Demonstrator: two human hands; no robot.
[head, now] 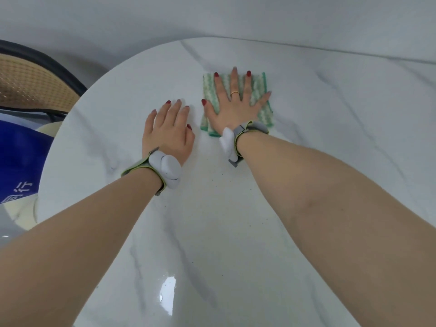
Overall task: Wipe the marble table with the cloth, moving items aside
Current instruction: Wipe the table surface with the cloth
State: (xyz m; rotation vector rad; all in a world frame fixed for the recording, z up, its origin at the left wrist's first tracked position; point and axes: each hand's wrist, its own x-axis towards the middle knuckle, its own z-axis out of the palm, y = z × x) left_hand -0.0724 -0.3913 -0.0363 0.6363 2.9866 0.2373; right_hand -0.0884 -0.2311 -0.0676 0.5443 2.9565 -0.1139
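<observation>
Glossy marble table point(212, 232) up close, and further out the folded green cloth point(262, 107) is pinned flat under the spread right hand point(236, 105), left hand point(168, 128) laid flat beside it — soft, light stuff, probably best pushed palm-down.

The right hand point(236, 106) lies flat, spread on the green cloth point(258, 90); the left hand point(168, 133) rests on the marble table point(236, 232).

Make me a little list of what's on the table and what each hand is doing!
table: white marble table, rounded edge
cloth: green and white cloth, lying flat
right hand: right hand spread flat on the cloth, pressing it down
left hand: left hand flat on bare marble, beside the cloth
crumbs: small dark specks near the wrists
</observation>
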